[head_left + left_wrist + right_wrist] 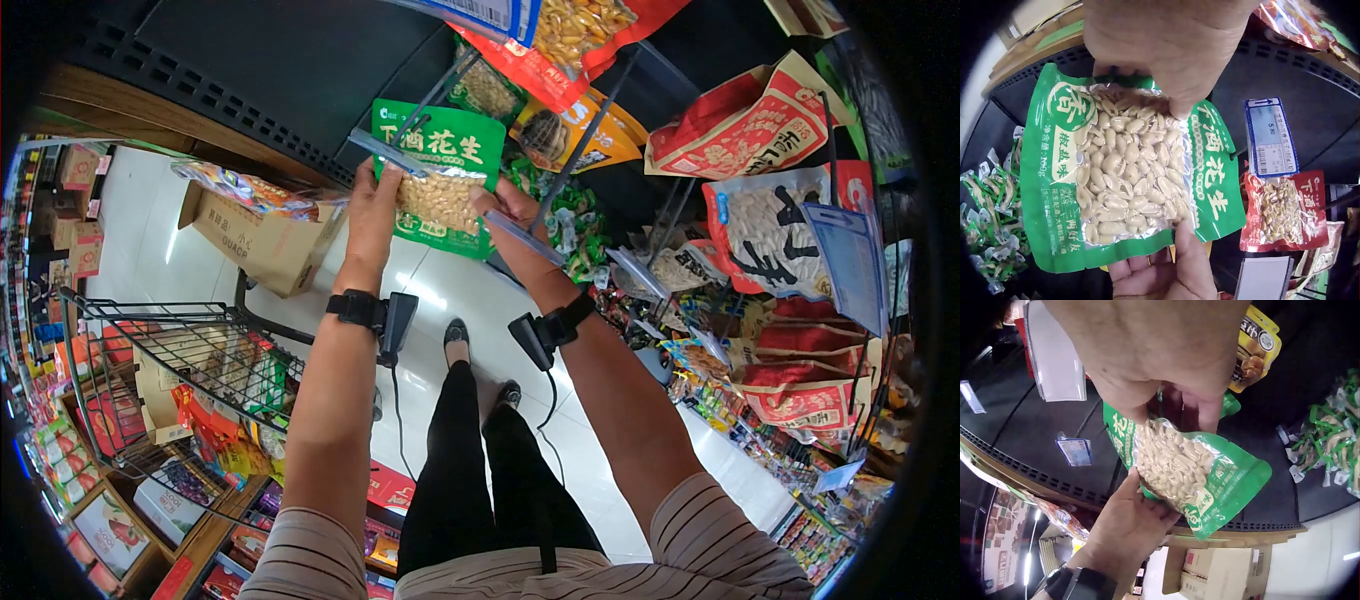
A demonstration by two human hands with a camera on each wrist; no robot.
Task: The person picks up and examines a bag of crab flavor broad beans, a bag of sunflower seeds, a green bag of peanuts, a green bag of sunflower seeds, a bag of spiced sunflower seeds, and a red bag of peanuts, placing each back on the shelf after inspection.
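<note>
Between my two hands is a green bag of peanuts (pixel 437 205) with a clear window showing the pale nuts. My left hand (pixel 371 220) grips one side edge, thumb on the bag's front. On the opposite edge my right hand (pixel 517 215) pinches the bag, its fingers partly behind it. The left wrist view shows the bag's printed front (pixel 1129 162) wide, with a thumb at each side of the window. In the right wrist view the bag (pixel 1179 465) is tilted, the right hand above and the left hand below. A metal hook and price-tag holder overlap the bag's top in the head view.
Hooks hold an orange bag (pixel 585 130), a red-and-white bag (pixel 770 235) and paper bags (pixel 745 120) at the right. Small green packets (pixel 1329 440) lie on the dark shelf. A cardboard box (pixel 255 240) and a wire cart (pixel 190 345) stand at the left.
</note>
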